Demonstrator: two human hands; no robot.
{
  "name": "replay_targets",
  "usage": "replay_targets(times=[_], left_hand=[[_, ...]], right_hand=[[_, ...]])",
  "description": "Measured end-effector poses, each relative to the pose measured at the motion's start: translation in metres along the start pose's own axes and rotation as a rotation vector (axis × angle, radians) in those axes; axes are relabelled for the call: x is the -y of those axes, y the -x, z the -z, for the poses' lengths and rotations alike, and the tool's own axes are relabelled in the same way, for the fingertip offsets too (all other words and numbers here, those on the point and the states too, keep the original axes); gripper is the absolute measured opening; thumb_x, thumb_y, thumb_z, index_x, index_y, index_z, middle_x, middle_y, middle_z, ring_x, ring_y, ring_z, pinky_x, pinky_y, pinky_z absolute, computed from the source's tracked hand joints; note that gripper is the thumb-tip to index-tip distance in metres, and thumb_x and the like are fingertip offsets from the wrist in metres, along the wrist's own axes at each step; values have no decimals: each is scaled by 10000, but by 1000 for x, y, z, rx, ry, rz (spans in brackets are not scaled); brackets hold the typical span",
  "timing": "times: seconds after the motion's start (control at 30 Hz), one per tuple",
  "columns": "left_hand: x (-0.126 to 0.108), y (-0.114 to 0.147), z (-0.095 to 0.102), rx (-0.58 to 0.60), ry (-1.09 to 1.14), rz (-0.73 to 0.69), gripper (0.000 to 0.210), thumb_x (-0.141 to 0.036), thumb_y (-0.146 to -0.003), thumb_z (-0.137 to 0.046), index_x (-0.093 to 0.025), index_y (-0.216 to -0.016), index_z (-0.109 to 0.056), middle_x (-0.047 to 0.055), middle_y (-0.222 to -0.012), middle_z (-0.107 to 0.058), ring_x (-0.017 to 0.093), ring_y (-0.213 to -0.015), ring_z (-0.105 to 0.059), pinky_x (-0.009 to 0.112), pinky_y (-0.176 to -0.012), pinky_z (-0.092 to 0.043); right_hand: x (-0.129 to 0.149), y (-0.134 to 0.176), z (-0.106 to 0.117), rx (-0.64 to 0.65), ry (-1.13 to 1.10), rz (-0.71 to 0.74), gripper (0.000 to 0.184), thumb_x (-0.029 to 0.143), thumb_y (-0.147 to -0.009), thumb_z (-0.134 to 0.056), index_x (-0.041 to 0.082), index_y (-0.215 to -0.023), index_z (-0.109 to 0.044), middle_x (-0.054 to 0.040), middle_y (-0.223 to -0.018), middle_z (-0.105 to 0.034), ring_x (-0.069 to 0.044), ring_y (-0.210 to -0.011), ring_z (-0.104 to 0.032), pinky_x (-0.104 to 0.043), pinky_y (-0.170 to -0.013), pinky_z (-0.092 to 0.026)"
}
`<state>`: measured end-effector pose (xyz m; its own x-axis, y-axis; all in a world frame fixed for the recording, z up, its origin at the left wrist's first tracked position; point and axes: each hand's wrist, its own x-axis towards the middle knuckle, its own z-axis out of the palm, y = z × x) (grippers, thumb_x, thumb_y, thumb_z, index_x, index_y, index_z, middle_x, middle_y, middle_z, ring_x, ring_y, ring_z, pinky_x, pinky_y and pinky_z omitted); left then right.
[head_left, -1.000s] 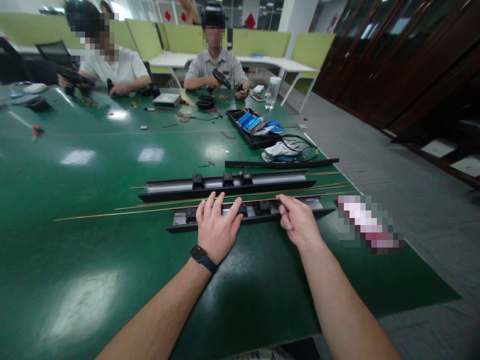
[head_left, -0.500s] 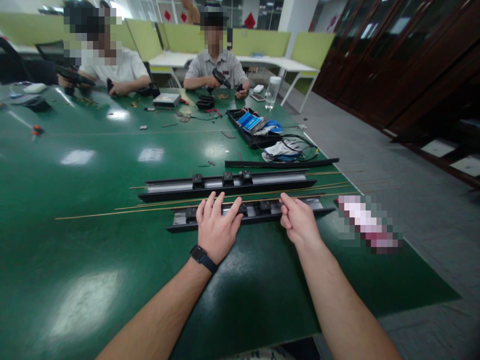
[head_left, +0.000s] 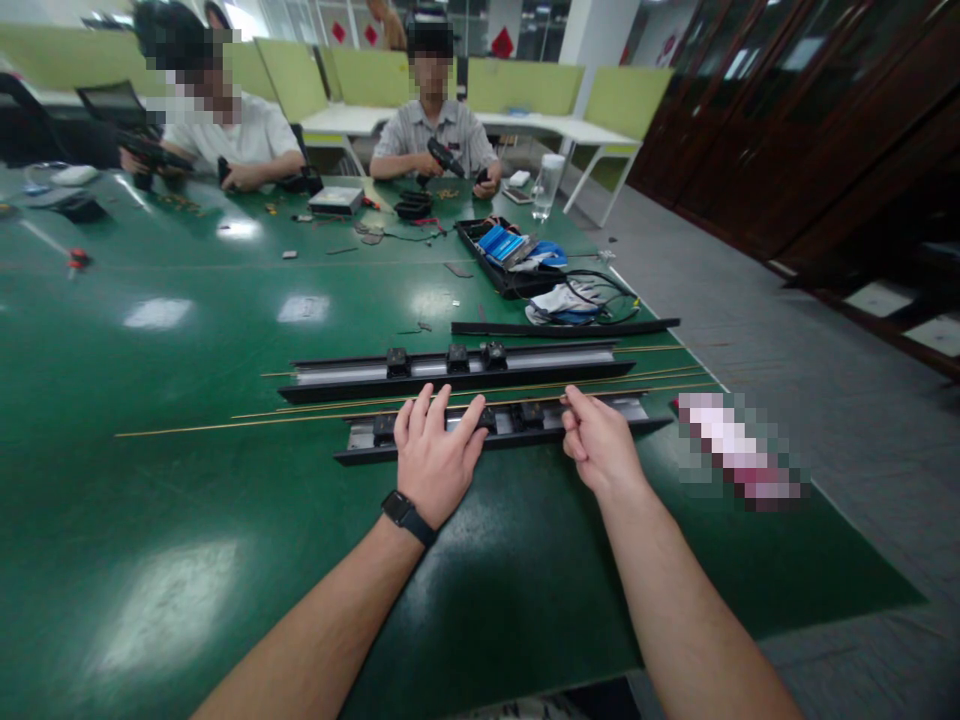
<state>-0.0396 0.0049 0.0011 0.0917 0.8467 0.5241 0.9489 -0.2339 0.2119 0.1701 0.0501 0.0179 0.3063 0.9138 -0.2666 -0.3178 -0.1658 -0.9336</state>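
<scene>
In the head view, a long gold rod (head_left: 172, 430) is lying along the far edge of the near rail (head_left: 525, 438) on the counter (head_left: 187, 520), its long axis running almost parallel to that rail and one end reaching well past the rail's left end. The right hand (head_left: 600, 440) is working nearer the rail's right end, its thumb and forefinger closing together on the rod, the rest curling in. The left hand (head_left: 437, 450) is spreading its fingers apart over the rail's left half, the tips crossing the rod's line; whether they are pressing on it, I cannot tell. Small black blocks (head_left: 530, 415) are sitting in the rail, and the far rail (head_left: 465, 381) is lying just beyond it. Compared with a second ago, the right fingers are pinching slightly farther toward the rail's right end, the rod is shifting slightly that way, and the left hand is keeping its place.
</scene>
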Motion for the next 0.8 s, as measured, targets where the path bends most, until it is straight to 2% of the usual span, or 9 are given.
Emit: replay_targets(times=[0.33, 0.8], left_hand=[[0, 0, 0, 1, -1, -1, 424, -404, -941, -569, -383, -1365, -583, 100, -1476, -516, 332, -1452, -353, 551, -1170, -256], [1, 0, -1, 4, -22, -9, 423, -422, -954, -546, -389, -1375, -571, 106, -1475, -514, 332, -1452, -353, 547, -1165, -261]], right_hand=[[2, 2, 0, 47, -2, 13, 287, 359, -713, -833, 144, -768, -651, 46, -527, -533, -17, -258, -318, -150, -243, -163], [-3, -2, -3, -54, -3, 14, 318, 382, -757, -819, 162, -720, -591, 67, -474, -480, -21, -261, -319, -144, -234, -180]])
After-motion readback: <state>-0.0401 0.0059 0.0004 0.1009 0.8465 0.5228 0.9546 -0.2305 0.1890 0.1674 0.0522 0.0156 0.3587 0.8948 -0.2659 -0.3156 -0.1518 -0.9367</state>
